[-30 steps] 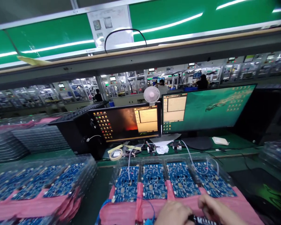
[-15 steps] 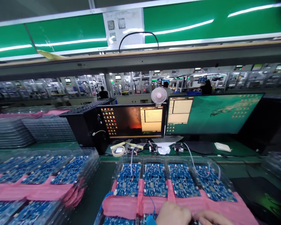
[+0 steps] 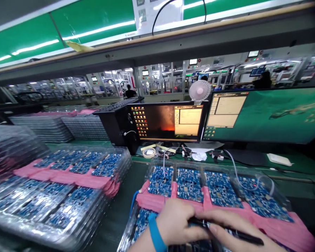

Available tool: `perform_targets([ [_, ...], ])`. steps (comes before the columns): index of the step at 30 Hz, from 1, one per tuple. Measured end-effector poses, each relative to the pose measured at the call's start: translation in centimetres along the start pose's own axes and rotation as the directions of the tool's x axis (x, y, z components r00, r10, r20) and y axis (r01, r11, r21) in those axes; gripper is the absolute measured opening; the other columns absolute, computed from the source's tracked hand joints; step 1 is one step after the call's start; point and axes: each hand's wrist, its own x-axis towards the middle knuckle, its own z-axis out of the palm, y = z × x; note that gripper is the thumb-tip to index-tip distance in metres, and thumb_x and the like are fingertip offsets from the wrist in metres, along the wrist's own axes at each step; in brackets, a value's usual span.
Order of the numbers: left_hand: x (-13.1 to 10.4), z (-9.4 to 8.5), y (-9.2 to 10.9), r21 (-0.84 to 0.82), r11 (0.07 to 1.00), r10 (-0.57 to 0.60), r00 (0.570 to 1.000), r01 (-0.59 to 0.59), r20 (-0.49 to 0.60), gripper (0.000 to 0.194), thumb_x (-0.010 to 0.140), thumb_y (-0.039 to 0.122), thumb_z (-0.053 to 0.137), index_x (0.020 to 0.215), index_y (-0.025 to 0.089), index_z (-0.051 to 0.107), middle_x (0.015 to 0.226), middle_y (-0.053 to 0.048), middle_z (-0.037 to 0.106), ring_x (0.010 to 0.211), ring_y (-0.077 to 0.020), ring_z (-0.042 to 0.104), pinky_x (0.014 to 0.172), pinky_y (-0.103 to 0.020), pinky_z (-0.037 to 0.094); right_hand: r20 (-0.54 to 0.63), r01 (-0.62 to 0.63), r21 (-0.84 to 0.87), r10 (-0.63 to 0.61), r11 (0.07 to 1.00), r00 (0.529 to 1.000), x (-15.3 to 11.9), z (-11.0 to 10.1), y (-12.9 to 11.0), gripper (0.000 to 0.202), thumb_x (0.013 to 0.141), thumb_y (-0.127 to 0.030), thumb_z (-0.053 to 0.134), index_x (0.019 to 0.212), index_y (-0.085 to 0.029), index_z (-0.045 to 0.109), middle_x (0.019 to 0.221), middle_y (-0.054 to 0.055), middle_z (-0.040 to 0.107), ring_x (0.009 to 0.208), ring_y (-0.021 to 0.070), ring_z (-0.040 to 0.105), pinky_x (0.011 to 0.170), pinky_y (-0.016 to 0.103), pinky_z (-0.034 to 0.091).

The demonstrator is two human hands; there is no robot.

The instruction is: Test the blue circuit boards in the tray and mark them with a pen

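Both my left hand (image 3: 177, 225) and right hand (image 3: 235, 232) pinch a thin black pen (image 3: 225, 229), just before the tray (image 3: 283, 201). It seems light, stiff, slightly slippery; I'd grip mid-barrel.

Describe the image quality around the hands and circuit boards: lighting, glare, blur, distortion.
Head view: bright, even overhead strip lighting; glare on the clear trays at left, which are motion-smeared; wide-angle bend curves the shelf edge; left hand, right hand and pen slightly soft; circuit boards fairly sharp.
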Motion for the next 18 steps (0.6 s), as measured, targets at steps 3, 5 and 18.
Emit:
perform_targets([
  [3,-2.1,-0.9,-2.9,0.064,0.965,-0.25,0.967,0.253,-0.048,0.022,0.084,0.037,0.043,0.078,0.018,0.052,0.071,-0.001,0.058,0.066,-0.0165,0.055,0.057,-0.024,0.038,-0.163,0.029,0.113,-0.01,0.993,0.987,3.6,1.4,-1.2,0.031,0.085,-0.039,0.038,0.098,-0.023,0.061,0.089,0.003,0.061,0.079,0.0185,0.057,0.071,0.026,0.047],
  [5,-3.2,-0.8,-5.0,0.148,0.908,-0.385,0.92,0.391,-0.07,0.015,0.086,0.023,0.037,0.083,0.016,0.049,0.079,-0.004,0.057,0.075,-0.0183,0.055,0.066,-0.027,0.04,-0.245,0.022,0.125,0.009,0.992,0.97,6.8,2.4,-1.4,0.033,0.082,-0.039,0.037,0.089,-0.019,0.062,0.078,0.004,0.061,0.072,0.0191,0.057,0.064,0.027,0.046],
  [18,-4.8,2.2,-8.8,0.163,0.893,-0.429,0.903,0.42,0.019,0.012,0.081,0.022,0.045,0.087,0.015,0.051,0.087,-0.006,0.059,0.084,-0.0215,0.055,0.074,-0.033,0.042,-0.256,0.044,-0.015,-0.046,0.999,0.966,17.8,10.7,1.9,0.024,0.077,-0.034,0.042,0.066,-0.018,0.056,0.066,0.0,0.057,0.067,0.0171,0.053,0.062,0.025,0.04],
])
